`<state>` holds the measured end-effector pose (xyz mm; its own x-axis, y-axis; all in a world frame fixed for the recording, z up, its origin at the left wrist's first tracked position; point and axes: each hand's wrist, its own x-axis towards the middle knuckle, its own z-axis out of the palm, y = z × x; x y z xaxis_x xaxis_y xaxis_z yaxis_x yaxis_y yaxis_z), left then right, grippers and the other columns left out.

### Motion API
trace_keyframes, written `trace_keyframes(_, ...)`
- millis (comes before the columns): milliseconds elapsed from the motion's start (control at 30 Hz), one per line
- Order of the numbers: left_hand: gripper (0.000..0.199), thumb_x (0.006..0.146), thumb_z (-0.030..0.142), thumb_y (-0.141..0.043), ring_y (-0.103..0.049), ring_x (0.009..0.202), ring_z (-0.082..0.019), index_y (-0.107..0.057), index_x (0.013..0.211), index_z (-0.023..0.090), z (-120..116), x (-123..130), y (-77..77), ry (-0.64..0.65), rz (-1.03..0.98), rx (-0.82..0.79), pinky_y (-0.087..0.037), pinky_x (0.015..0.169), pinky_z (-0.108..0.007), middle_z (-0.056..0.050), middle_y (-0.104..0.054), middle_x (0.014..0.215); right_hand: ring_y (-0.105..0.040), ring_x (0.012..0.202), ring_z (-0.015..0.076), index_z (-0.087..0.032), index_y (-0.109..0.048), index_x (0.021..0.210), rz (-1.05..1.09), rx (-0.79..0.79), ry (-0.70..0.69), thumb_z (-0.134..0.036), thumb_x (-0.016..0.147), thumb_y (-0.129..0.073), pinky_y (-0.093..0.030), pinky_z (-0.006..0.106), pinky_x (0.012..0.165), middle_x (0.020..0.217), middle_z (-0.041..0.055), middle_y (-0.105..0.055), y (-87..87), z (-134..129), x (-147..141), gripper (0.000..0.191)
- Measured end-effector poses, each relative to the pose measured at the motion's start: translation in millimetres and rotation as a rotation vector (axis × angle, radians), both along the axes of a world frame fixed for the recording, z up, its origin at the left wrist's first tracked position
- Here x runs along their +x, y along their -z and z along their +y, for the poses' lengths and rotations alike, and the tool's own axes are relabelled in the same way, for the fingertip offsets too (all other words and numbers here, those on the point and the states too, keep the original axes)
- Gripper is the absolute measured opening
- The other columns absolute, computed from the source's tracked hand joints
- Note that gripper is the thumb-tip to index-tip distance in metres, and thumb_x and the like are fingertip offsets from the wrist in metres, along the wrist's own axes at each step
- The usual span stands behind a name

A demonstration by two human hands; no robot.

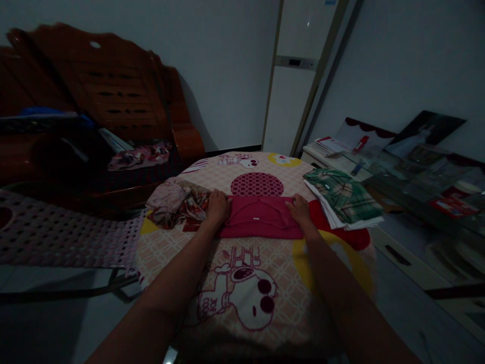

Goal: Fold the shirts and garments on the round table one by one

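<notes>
A folded pink garment (261, 217) lies flat on a round table covered by a patterned cloth (284, 283), its neckline and a small white label facing up. At its left edge is my left hand (219, 206), fingers closed at the far corner. My right hand (299, 207) holds the right edge near the far corner, thumb on top. Crumpled, patterned clothes (170, 199) lie left of my left hand. To the right rests a stack with a folded green plaid garment (341, 194) on top of white cloth.
A wooden bench (113, 96) with clothes on it stands at the back left, a woven chair (76, 237) at the left. A glass-topped cabinet (405, 177) with papers and a photo runs along the right wall. A tall white unit (290, 96) stands behind the table.
</notes>
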<state>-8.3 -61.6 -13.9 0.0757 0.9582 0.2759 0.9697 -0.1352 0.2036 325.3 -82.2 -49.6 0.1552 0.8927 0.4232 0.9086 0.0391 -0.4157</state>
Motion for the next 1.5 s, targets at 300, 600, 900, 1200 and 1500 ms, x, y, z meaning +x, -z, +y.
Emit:
trace_keyframes(300,0.019,0.093,0.032,-0.052,-0.06,0.113,-0.034,-0.057,0.102,0.016,0,-3,-2.8,0.001,-0.084,-0.01,-0.047,0.097,-0.045,-0.02,-0.065,0.111,-0.061,0.084,0.0236,-0.023,-0.056,0.092,0.28,0.074,-0.105,-0.036,0.081,-0.056,-0.05,0.037,0.082,0.091,0.0073,-0.068,-18.0,-16,-7,0.017)
trace_keyframes(600,0.019,0.097,0.033,-0.047,-0.066,0.099,-0.029,-0.054,0.106,0.018,-16,2,-16.7,0.005,-0.184,-0.032,-0.05,0.086,-0.038,-0.014,-0.07,0.101,-0.067,0.086,0.0238,-0.019,-0.065,0.094,0.627,0.059,-0.107,-0.035,0.066,-0.071,-0.054,0.037,0.082,0.093,0.0079,-0.073,-30.7,-22,-13,0.032)
trace_keyframes(900,0.037,0.093,0.033,-0.057,-0.068,0.11,-0.029,-0.057,0.124,0.012,-11,0,-26.5,-0.013,-0.145,-0.19,-0.049,0.089,-0.034,-0.018,-0.071,0.118,-0.062,0.064,0.0163,-0.015,-0.074,0.079,0.87,-0.266,-0.255,-0.033,0.054,-0.078,-0.049,0.027,0.062,0.073,-0.0003,-0.073,-46.8,-21,-11,0.031)
trace_keyframes(1200,0.019,0.081,0.035,-0.062,-0.064,0.072,-0.02,-0.07,0.084,0.018,-8,-18,-31.5,0.126,-0.468,-0.323,-0.046,0.063,-0.026,-0.003,-0.071,0.077,-0.062,0.067,0.0174,-0.016,-0.072,0.082,0.927,-0.146,-0.222,-0.041,0.06,-0.075,-0.049,0.028,0.061,0.077,0.0015,-0.074,-49.2,-34,-13,0.033)
trace_keyframes(1500,0.009,0.08,0.023,-0.066,-0.054,0.053,-0.013,-0.069,0.076,0.015,14,1,-73.5,0.122,-0.606,-0.373,-0.039,0.052,-0.023,0.002,-0.062,0.055,-0.066,0.07,0.0203,-0.017,-0.071,0.086,1.089,0.016,-0.181,-0.039,0.06,-0.079,-0.056,0.033,0.064,0.077,0.0028,-0.074,-74.0,-58,2,0.035)
